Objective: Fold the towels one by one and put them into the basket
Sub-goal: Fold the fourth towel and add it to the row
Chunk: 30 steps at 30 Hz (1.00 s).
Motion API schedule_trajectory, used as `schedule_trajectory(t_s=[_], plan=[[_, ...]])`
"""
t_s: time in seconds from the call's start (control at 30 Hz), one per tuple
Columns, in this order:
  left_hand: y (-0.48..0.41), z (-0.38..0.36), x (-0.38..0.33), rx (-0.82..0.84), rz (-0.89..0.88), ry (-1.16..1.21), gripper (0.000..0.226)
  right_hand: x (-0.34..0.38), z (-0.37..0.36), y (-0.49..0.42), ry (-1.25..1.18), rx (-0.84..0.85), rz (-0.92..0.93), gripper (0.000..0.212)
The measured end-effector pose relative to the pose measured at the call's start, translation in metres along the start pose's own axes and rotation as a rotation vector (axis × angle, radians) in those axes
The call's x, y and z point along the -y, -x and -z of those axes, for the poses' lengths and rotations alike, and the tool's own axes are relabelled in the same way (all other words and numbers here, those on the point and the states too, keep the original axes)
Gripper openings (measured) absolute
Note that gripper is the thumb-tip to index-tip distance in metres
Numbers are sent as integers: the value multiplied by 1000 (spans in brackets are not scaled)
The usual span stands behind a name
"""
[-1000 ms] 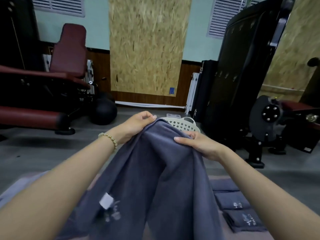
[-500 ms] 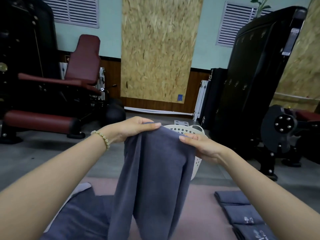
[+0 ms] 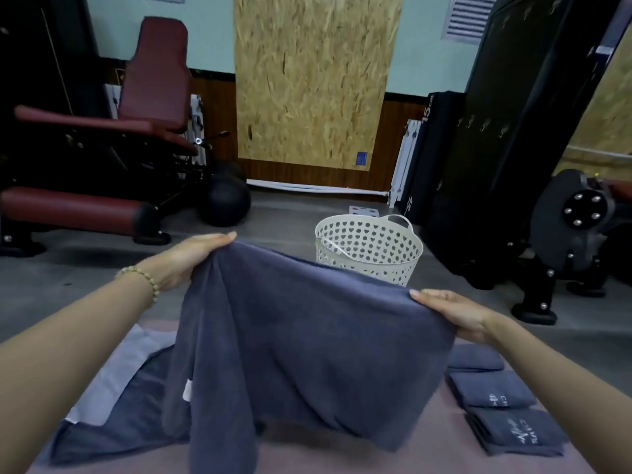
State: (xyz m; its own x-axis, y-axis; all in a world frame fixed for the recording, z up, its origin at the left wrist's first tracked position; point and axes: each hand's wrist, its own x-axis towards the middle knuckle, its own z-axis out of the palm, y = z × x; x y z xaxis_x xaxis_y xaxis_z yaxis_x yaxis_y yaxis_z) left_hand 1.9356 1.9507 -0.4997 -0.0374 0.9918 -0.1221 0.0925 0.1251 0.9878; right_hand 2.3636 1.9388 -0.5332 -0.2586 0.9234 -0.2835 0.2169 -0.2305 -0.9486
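My left hand [image 3: 191, 260] pinches one top corner of the towel [image 3: 307, 336], fingers laid long over the edge and closed down on the cloth. My right hand [image 3: 455, 311] pinches the other top corner the same way, fingers on top; the thumb is hidden under the fabric. The right hand sits lower and nearer to me than the left, so the top edge slopes down from left to right.

The towel is dark slate-blue terry. It hangs in the air between my hands as a broad sheet with soft vertical folds, deepest under the left corner. A small white label shows at its left edge, low down. Its bottom hem drapes just above the pink mat [image 3: 342, 453], and I cannot tell whether it touches.

Beyond the top edge stands the white basket [image 3: 369, 248], upright on the grey floor with heart-shaped holes in its wall. To my right, three folded towels [image 3: 492, 390] lie in a row on the mat. To my left, another dark towel [image 3: 130, 429] lies flat beside a pale grey cloth [image 3: 113, 367].

Half a second ago my hands were close together and the towel hung narrow and bunched, covering part of the basket. Now they are well apart, the cloth is spread wide, and the basket's rim is fully in view.
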Motion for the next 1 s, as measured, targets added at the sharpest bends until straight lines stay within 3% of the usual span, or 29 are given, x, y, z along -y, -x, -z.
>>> schedule_trajectory(t_s=[0.17, 0.3, 0.5, 0.63, 0.8, 0.93, 1.0], plan=[[-53, -31, 35, -47, 16, -24, 23, -23, 1, -56, -74, -206, -4, 32], [-104, -48, 36, -165, -83, 15, 25, -11, 23, -96, -214, -353, 73, 28], [-169, -73, 13, -259, -215, 104, 37, 23, 53, -144, -320, -427, 234, 28], [-181, -89, 17, -286, -212, 73, 44, 15, 62, -159, -320, -482, 262, 32], [-174, -110, 105, -246, -161, -214, 45, -64, 38, -157, 28, -447, 115, 21], [-153, -128, 227, -116, 2, -427, 49, -163, -14, -151, 270, -317, -145, 33], [-135, -136, 282, -74, 76, -489, 60, -217, -37, -147, 273, -234, -254, 44]])
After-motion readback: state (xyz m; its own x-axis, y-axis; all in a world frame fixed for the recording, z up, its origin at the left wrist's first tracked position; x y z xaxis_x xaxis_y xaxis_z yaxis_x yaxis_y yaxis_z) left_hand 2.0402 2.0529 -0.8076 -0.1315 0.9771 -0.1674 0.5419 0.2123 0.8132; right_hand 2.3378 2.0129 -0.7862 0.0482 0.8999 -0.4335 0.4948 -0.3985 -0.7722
